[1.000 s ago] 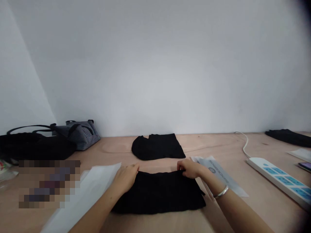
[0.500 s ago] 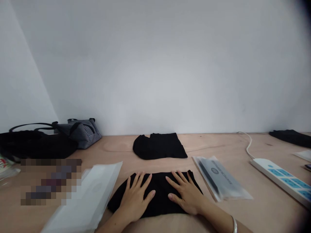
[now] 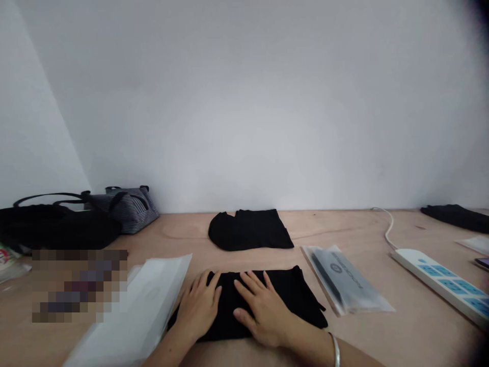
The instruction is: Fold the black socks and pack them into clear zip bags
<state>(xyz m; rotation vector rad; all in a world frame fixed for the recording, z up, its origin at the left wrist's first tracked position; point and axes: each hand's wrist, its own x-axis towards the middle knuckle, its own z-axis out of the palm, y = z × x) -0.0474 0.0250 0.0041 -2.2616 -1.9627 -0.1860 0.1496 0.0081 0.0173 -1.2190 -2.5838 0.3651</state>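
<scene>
A folded black cloth item (image 3: 301, 293), perhaps a garment, lies flat on the wooden table in front of me. My left hand (image 3: 200, 303) rests palm down on its left part, fingers stretched out. On its middle lies my right hand (image 3: 262, 311), also flat, with the fingers and thumb spread. The right end of the cloth is uncovered, with a small flap sticking out at its edge. A second black cloth piece (image 3: 250, 230) lies folded farther back, close to the wall.
White translucent bags (image 3: 141, 306) lie on the left. On the right are a printed frosted bag (image 3: 349, 280) with something dark inside and a white power strip (image 3: 439, 280). A striped bag (image 3: 135, 211) and a black bag (image 3: 57, 227) stand back left. Another dark cloth (image 3: 458, 218) lies far right.
My right hand has slid left from the cloth's right end to its middle, uncovering that end. My left hand has shifted slightly left, its fingers closer together.
</scene>
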